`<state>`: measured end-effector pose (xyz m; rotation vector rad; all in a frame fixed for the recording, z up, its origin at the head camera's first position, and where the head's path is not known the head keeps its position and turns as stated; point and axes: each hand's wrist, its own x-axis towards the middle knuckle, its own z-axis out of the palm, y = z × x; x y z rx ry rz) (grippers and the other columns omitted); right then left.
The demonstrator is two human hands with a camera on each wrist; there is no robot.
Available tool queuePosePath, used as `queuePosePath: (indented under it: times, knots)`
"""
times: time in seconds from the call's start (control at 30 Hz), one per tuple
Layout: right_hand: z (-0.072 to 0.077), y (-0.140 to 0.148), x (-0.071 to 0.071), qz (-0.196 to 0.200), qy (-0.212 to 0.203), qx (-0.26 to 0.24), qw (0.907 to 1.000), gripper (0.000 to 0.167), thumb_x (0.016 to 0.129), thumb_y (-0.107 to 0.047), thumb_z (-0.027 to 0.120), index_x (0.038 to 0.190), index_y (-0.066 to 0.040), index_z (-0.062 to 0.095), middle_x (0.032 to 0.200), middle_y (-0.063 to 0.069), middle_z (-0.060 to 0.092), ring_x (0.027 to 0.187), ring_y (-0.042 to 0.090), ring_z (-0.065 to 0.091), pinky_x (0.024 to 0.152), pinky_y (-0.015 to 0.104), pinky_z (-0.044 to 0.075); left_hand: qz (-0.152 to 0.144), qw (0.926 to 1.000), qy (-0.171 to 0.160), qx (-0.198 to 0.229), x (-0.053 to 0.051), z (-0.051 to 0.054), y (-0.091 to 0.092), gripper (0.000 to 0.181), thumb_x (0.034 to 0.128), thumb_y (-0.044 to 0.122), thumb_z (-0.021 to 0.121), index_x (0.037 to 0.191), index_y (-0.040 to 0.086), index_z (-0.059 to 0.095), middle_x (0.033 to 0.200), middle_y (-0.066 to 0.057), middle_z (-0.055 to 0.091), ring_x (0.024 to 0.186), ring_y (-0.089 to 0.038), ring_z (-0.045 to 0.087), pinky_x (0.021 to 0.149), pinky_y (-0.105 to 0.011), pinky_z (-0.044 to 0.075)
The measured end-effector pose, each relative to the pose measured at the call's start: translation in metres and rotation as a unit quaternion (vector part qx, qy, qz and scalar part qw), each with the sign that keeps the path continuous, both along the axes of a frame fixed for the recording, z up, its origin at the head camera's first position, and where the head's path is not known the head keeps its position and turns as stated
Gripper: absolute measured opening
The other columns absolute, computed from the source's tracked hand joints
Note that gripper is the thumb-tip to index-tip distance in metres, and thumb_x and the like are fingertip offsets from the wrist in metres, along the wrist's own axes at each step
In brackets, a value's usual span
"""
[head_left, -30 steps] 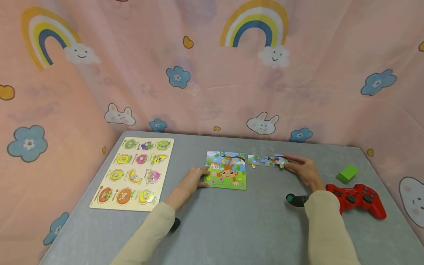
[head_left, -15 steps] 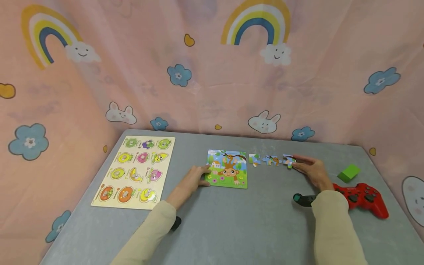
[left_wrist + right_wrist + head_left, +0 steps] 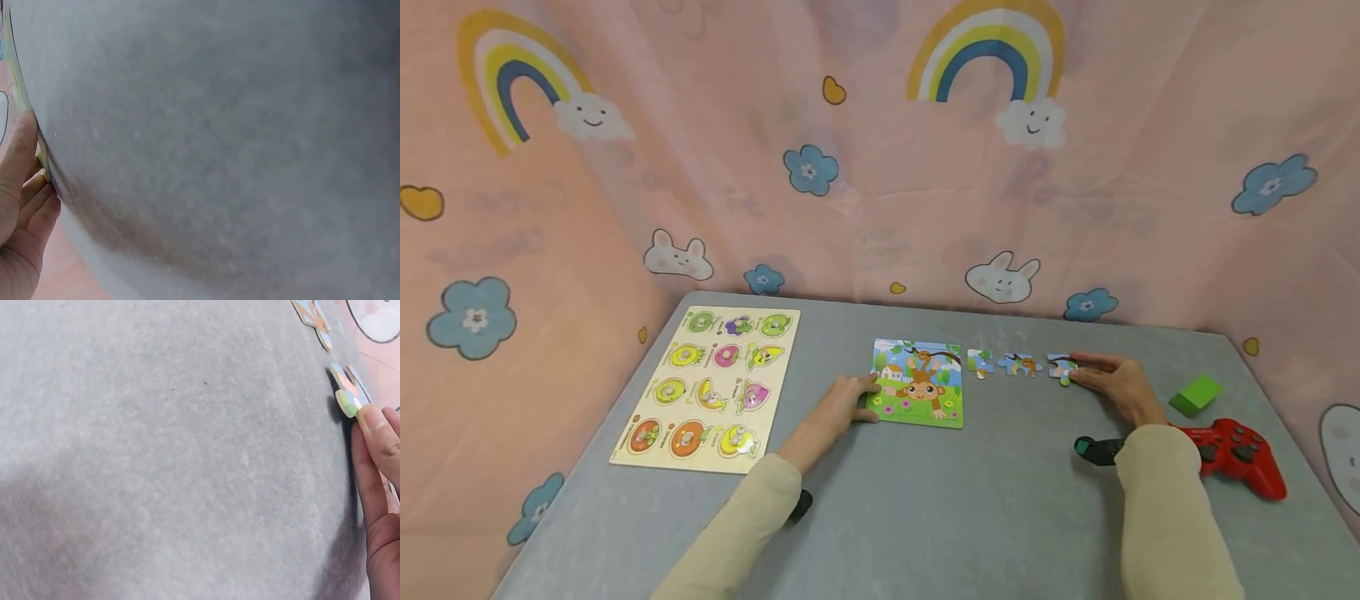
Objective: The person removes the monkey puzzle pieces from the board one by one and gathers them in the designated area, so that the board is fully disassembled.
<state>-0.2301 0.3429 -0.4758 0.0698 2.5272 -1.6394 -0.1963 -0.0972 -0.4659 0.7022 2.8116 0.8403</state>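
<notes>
Now the right hand [image 3: 1122, 388] pinches a flat, knobbly jigsaw piece [image 3: 1061, 367] at its fingertips [image 3: 374, 417], right of two loose pieces [image 3: 1020, 364] on the mottled grey table [image 3: 962, 517], while the left hand [image 3: 841, 406] grips the left edge of a thin, square picture board [image 3: 919, 385].

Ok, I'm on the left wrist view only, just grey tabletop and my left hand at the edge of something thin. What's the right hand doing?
Observer: The right hand is pinching the rightmost jigsaw piece at its outer edge.
Operator: And is that piece linked to another one?
Observer: No, the head view shows a strip of bare table between it and the middle jigsaw piece.
</notes>
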Motion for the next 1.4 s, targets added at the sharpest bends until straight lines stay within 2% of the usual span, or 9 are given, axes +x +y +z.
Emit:
queuePosePath:
  times: [0.13, 0.27, 0.4, 0.5, 0.63, 1.07, 1.2, 1.3, 1.4]
  knots:
    - [0.003, -0.001, -0.003, 0.012, 0.004, 0.084, 0.9964, 0.055, 0.086, -0.024, 0.073, 0.129, 0.006, 0.056, 0.113, 0.012, 0.068, 0.083, -0.017, 0.052, 0.093, 0.038, 0.05, 0.004, 1.0, -0.006, 0.002, 0.0, 0.001, 0.0, 0.052, 0.073, 0.013, 0.079, 0.117, -0.009, 0.063, 0.132, -0.024, 0.053, 0.12, -0.04, 0.052, 0.101, -0.044, 0.044]
    - [0.007, -0.004, -0.005, 0.022, 0.016, 0.141, 0.9896, 0.053, 0.084, -0.026, 0.076, 0.125, 0.004, 0.06, 0.112, 0.022, 0.066, 0.079, -0.019, 0.047, 0.1, 0.056, 0.037, 0.008, 0.9999, -0.013, 0.005, 0.0, 0.002, 0.001, 0.052, 0.073, 0.013, 0.079, 0.118, -0.008, 0.063, 0.133, -0.024, 0.053, 0.121, -0.039, 0.052, 0.101, -0.045, 0.043]
    - [0.008, -0.005, -0.006, 0.02, 0.017, 0.149, 0.9885, 0.05, 0.083, -0.023, 0.076, 0.123, 0.004, 0.062, 0.105, 0.02, 0.07, 0.079, -0.014, 0.049, 0.099, 0.056, 0.038, 0.007, 0.9998, -0.013, 0.011, -0.001, 0.0, 0.0, 0.052, 0.0731, 0.013, 0.079, 0.118, -0.008, 0.063, 0.133, -0.024, 0.052, 0.121, -0.039, 0.051, 0.101, -0.044, 0.044]
    - [0.007, -0.005, -0.007, 0.019, 0.012, 0.154, 0.9878, 0.048, 0.084, -0.022, 0.076, 0.123, 0.004, 0.062, 0.106, 0.021, 0.069, 0.094, 0.009, 0.061, 0.099, 0.058, 0.036, -0.006, 0.9999, 0.006, 0.014, -0.003, -0.005, -0.002, 0.052, 0.0742, 0.017, 0.079, 0.117, -0.007, 0.064, 0.131, -0.023, 0.054, 0.119, -0.039, 0.053, 0.099, -0.042, 0.046]
    - [0.006, -0.004, -0.008, 0.023, 0.007, 0.163, 0.9864, 0.048, 0.085, -0.023, 0.075, 0.123, 0.004, 0.062, 0.113, 0.025, 0.064, 0.116, 0.043, 0.05, 0.1, 0.062, 0.034, -0.016, 0.9996, 0.018, 0.016, -0.002, -0.005, -0.003, 0.052, 0.0743, 0.018, 0.079, 0.117, -0.008, 0.064, 0.13, -0.024, 0.055, 0.118, -0.039, 0.054, 0.098, -0.042, 0.047]
    - [0.01, 0.0, -0.007, 0.052, -0.002, 0.164, 0.9852, 0.048, 0.088, -0.021, 0.071, 0.126, 0.005, 0.058, 0.121, 0.028, 0.059, 0.121, 0.046, 0.045, 0.1, 0.063, 0.032, 0.005, 0.9999, -0.012, 0.004, 0.003, 0.0, 0.001, 0.052, 0.0746, 0.015, 0.079, 0.12, -0.007, 0.063, 0.134, -0.022, 0.052, 0.123, -0.038, 0.051, 0.102, -0.044, 0.043]
    - [0.013, -0.001, -0.006, 0.053, -0.006, 0.161, 0.9855, 0.051, 0.087, -0.024, 0.072, 0.128, 0.004, 0.057, 0.12, 0.025, 0.061, 0.118, 0.038, 0.051, 0.101, 0.062, 0.032, 0.001, 0.9998, -0.006, 0.02, 0.002, -0.001, 0.001, 0.051, 0.0736, 0.013, 0.079, 0.117, -0.009, 0.063, 0.132, -0.024, 0.053, 0.122, -0.039, 0.051, 0.101, -0.045, 0.043]
    - [0.014, 0.0, -0.006, 0.05, -0.008, 0.148, 0.9877, 0.054, 0.087, -0.024, 0.072, 0.13, 0.004, 0.056, 0.113, 0.021, 0.066, 0.102, 0.01, 0.06, 0.103, 0.06, 0.033, -0.003, 0.9995, 0.003, 0.031, 0.001, -0.002, 0.0, 0.05, 0.0725, 0.011, 0.08, 0.115, -0.01, 0.064, 0.13, -0.026, 0.054, 0.12, -0.04, 0.052, 0.101, -0.045, 0.044]
    - [0.016, -0.001, -0.006, 0.046, -0.005, 0.128, 0.9908, 0.055, 0.088, -0.021, 0.071, 0.132, 0.007, 0.053, 0.112, 0.02, 0.067, 0.086, -0.013, 0.052, 0.102, 0.051, 0.038, -0.006, 0.9993, 0.011, 0.036, 0.0, -0.003, -0.002, 0.05, 0.0716, 0.01, 0.081, 0.114, -0.011, 0.064, 0.128, -0.027, 0.055, 0.119, -0.04, 0.053, 0.1, -0.046, 0.044]
